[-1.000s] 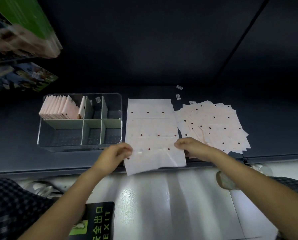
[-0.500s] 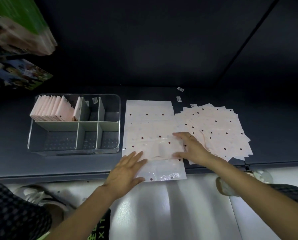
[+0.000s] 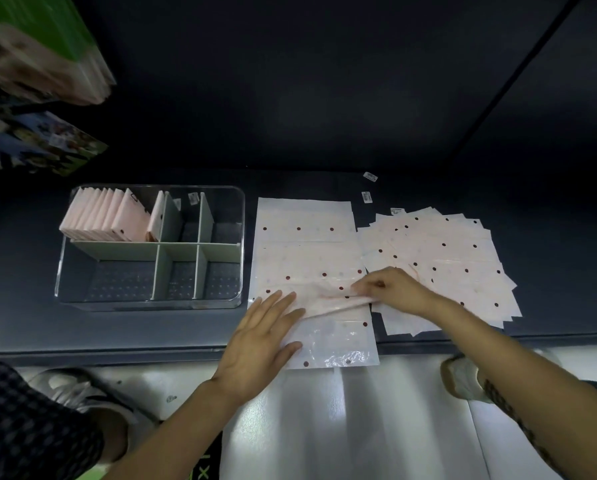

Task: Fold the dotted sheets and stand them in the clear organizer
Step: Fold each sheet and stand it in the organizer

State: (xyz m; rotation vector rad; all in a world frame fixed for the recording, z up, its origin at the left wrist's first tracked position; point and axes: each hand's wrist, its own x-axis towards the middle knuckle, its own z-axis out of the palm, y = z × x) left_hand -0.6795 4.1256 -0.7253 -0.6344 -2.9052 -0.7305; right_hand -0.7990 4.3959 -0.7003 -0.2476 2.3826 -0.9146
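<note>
A long pale pink dotted sheet (image 3: pixel 305 251) lies flat on the dark shelf, its near end hanging over the shelf's front edge. My left hand (image 3: pixel 260 336) presses flat on its near left part, fingers straight. My right hand (image 3: pixel 392 289) pinches a raised crease of the sheet at its right side. A loose pile of more dotted sheets (image 3: pixel 442 258) lies to the right. The clear organizer (image 3: pixel 236 202) stands to the left, with several folded pink sheets (image 3: pixel 103 216) upright in its far left compartment.
The dark shelf (image 3: pixel 151 327) ends at a front edge just below the organizer. Small white labels (image 3: pixel 367 196) lie behind the sheets. Green and printed packs (image 3: pixel 44 50) hang at the upper left. My shoes (image 3: pixel 463 379) and a pale floor show below.
My left hand went from gripping the sheet's edge to lying flat on it. My right hand moved onto the sheet and now lifts a crease across it.
</note>
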